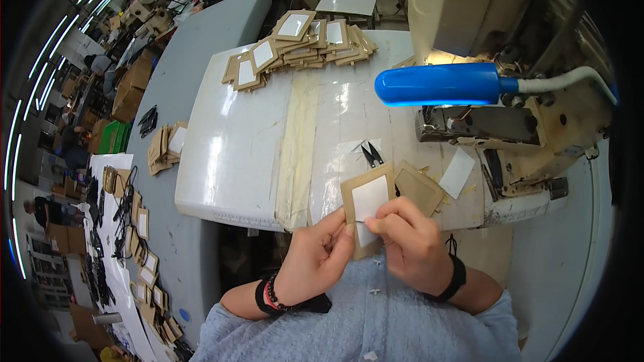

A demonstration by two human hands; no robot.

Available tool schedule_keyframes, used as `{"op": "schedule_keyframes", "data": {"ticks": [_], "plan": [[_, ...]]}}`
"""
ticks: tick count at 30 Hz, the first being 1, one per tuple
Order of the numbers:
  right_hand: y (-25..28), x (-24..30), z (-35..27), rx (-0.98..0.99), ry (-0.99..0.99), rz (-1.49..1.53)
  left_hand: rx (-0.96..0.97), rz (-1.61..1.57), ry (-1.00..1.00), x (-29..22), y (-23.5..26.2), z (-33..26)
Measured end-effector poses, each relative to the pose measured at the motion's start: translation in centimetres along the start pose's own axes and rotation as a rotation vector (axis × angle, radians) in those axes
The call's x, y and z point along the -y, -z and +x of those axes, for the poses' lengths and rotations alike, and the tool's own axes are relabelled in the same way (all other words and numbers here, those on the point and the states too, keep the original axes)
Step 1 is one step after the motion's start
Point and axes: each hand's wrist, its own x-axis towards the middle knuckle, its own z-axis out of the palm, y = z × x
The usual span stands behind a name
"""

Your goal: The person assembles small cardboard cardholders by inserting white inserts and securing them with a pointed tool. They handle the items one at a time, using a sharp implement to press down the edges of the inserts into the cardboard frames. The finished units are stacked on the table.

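Just in front of my body I hold a tan frame-shaped holder [347, 196] with a white sheet [370, 199] showing in its window. My left hand [307, 265] pinches the holder's left edge between thumb and fingers. With thumb and forefinger together, my right hand [417, 245] grips at the white sheet's lower right; the fingertips partly cover that spot. Behind the holder lies a pair of small black scissors [371, 154], pointing away from the holder. A second tan holder [417, 189] rests on the table to the right, beside a loose white card [458, 173].
A sewing machine [530, 135] stands at the right under a blue lamp [436, 86]. Many tan holders [295, 47] are heaped at the table's far edge. On the grey side table [164, 74] sits a smaller holder pile [161, 149]. Holders and black cords [124, 211] spread across the lower left.
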Motion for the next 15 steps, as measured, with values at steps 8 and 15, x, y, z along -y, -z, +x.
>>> {"op": "schedule_keyframes", "data": {"ticks": [8,15], "plan": [[-0.3,0.8,0.0,0.0,-0.044,-0.023,0.024,-0.182,0.072,0.3,0.5,0.3],[2.4,1.5,0.4,0.085,-0.287,0.02,0.18,-0.447,0.252,-0.4,1.0,0.2]]}}
